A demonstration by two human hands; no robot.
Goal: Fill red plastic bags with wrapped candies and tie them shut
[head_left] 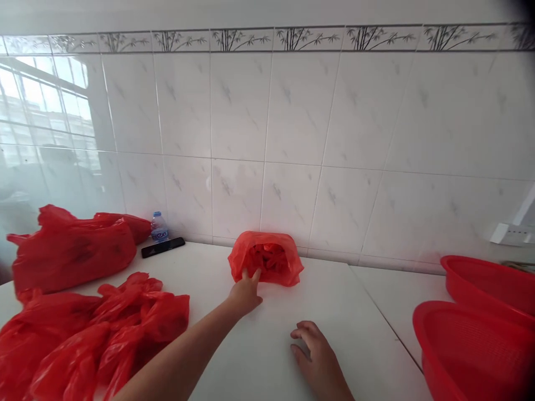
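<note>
A red plastic bag (288,267) sits against the wall at mid-table, its mouth facing me. Dark red, crumpled contents show inside it; I cannot make out what they are. My left hand (246,292) reaches to the near lip of the bag, with two fingers stretched out and apart at the opening. Lower and to the right, my right hand (315,356) hovers over the white table (251,356), its fingers loosely bent and apart, holding nothing.
Crumpled red plastic bags (125,323) lie at the left front, and a fuller red bag (79,250) stands behind them. Near the wall are a black phone (163,247) and a water bottle (159,228). Two red plastic baskets (472,345) stand at the right.
</note>
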